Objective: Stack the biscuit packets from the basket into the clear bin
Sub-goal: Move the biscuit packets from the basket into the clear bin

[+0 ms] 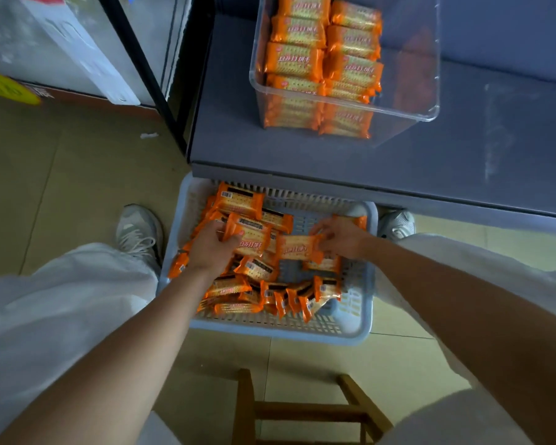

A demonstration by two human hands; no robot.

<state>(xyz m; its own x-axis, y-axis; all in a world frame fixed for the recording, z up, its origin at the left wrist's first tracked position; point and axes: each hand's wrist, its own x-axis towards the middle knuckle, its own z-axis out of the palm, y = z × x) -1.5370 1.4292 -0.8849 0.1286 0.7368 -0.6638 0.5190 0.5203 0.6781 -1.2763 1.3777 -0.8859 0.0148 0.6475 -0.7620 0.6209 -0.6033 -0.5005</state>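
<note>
Grey table carries the clear bin. The bin holds stacked packets, orange, lying flat in two columns against its left wall. The pale slotted basket sits on the floor, partly under the table's front edge, between the person's shoes. Loose packets are heaped in its left and near parts. Both hands are inside the basket. Left hand curls round one upper packet on the heap, thumb across its face. Right hand pinches the right end of a second packet, which lies just beside the first.
</note>
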